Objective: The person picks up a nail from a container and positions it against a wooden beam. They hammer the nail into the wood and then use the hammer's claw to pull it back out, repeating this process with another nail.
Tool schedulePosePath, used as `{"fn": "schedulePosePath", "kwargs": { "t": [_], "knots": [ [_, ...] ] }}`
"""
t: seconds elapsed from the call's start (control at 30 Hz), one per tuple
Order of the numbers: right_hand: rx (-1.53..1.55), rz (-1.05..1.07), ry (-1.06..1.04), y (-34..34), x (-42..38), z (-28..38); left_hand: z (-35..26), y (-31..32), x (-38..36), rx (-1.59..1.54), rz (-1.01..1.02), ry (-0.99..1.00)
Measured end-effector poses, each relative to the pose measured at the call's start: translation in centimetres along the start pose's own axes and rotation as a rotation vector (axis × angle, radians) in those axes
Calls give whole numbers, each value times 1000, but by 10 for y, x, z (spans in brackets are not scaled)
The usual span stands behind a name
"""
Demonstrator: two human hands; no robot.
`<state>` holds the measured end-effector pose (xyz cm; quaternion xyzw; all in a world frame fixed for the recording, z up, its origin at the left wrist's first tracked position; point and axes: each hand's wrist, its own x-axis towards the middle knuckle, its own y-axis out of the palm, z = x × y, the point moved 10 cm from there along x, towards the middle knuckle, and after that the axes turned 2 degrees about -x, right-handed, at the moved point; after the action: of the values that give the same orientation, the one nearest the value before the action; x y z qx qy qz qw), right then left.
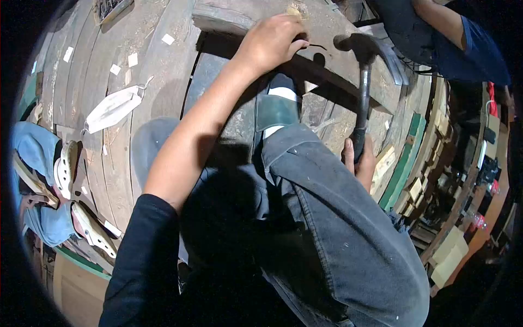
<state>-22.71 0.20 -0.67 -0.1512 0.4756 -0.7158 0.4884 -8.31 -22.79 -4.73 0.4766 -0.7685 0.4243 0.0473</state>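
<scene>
My left hand (275, 42) is closed in a pinch just above a thick wooden plank (220, 17); I cannot tell what is between its fingertips. A thin dark curved line shows on the wood right beside the thumb. My right hand (364, 166) grips the lower handle of a claw hammer (364, 90). The hammer stands handle-down in this view, with its dark head over the plank's right part and the claw pointing right. Below the plank, my foot in a green-strapped slipper (278, 111) is set close to its edge.
A white face mask (113, 109) and small white scraps lie on the wooden floor boards (155, 71). Another person's blue trouser legs and white clogs (66, 169) are at left. A person's blue sleeve (471, 46) shows at upper right. Wood pieces (417, 188) line the right side.
</scene>
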Motion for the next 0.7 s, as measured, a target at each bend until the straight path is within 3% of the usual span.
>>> {"fn": "schedulePosePath", "kwargs": {
  "t": [0.03, 0.4, 0.53, 0.63, 0.7],
  "knots": [
    [20, -51, -107, -4, 0, 7, 1, 0, 1, 3, -6, 5],
    [46, 34, 0, 4, 17, -7, 1, -4, 0, 81, -75, 10],
    [12, -66, -183, 4, 17, 2, 0, -5, 0, 94, -71, -15],
    [61, 5, -9, 2, 16, -4, 0, -4, 0, 86, -50, -28],
    [86, -53, -119, -1, 17, 2, 0, -4, 1, 43, -56, 1]
  ]
}}
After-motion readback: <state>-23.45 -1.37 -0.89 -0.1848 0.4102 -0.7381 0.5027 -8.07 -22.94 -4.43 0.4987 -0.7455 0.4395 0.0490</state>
